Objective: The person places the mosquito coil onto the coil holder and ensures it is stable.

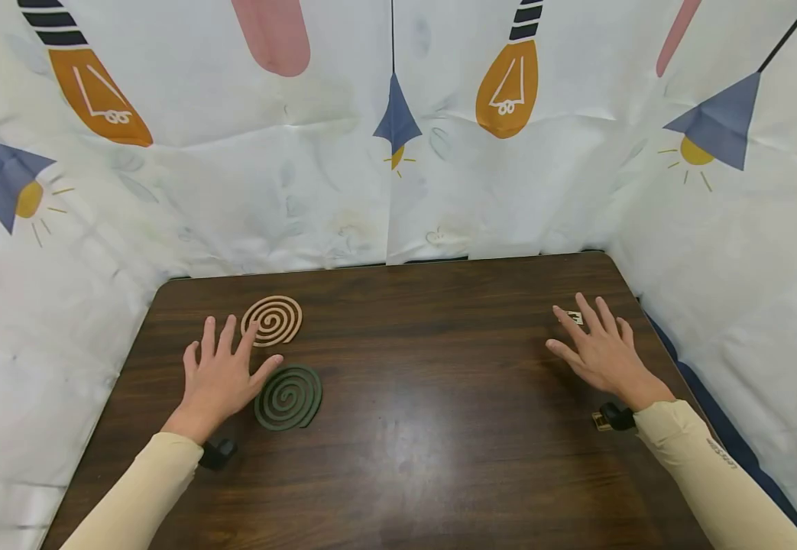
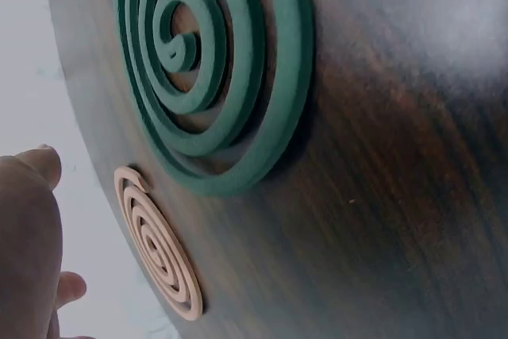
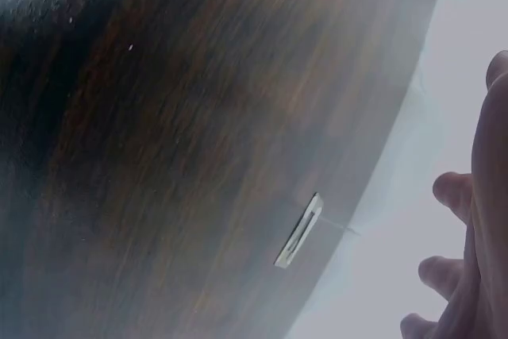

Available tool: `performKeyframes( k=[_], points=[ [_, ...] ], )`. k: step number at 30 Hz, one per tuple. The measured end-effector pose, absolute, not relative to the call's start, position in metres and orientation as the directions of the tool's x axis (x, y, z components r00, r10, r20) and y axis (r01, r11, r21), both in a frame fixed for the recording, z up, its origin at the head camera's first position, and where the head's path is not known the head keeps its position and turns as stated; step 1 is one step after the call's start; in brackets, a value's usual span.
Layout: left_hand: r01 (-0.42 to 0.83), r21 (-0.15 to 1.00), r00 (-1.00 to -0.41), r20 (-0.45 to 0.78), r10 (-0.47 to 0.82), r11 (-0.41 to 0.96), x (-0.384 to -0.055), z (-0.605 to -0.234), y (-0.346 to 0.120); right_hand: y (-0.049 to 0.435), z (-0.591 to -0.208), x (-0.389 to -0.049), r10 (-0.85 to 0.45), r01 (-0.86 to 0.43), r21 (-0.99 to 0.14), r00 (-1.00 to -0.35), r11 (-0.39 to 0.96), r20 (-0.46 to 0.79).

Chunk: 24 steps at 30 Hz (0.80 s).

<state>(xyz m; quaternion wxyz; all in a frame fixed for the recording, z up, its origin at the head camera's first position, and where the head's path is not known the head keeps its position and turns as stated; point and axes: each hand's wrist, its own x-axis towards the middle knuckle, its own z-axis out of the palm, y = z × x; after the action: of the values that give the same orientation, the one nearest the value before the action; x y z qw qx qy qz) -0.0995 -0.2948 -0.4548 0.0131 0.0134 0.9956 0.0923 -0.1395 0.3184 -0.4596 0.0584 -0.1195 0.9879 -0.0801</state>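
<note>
My left hand (image 1: 218, 383) is held over the left part of the table, fingers spread and holding nothing. Beside its thumb lies a green mosquito coil (image 1: 288, 397), flat on the wood; in the left wrist view the same green coil (image 2: 292, 61) looms large. Farther back sits a tan mosquito coil (image 1: 272, 321), its left edge partly behind the index finger. On the right, my right hand (image 1: 607, 357) hovers with spread fingers, also holding nothing. A small slotted metal piece (image 3: 299, 232) lies near its fingertips. Another small metal piece (image 1: 600, 421) is partly hidden by the wrist camera.
The dark wooden table (image 1: 412, 397) has rounded back corners. White curtain cloth (image 1: 329, 198) printed with lamps and bulbs hangs behind it and along both sides. Dark blue fabric (image 1: 721, 420) shows past the right table edge.
</note>
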Motion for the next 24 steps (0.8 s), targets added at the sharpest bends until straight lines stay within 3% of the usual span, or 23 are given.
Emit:
performKeyframes(
  k=[24],
  points=[
    [-0.03, 0.306, -1.0, -0.014, -0.027, 0.952, -0.122, -0.466, -0.307, 0.331, -0.466, -0.15, -0.175, -0.153, -0.237, -0.982, 0.959, -0.074]
  ],
)
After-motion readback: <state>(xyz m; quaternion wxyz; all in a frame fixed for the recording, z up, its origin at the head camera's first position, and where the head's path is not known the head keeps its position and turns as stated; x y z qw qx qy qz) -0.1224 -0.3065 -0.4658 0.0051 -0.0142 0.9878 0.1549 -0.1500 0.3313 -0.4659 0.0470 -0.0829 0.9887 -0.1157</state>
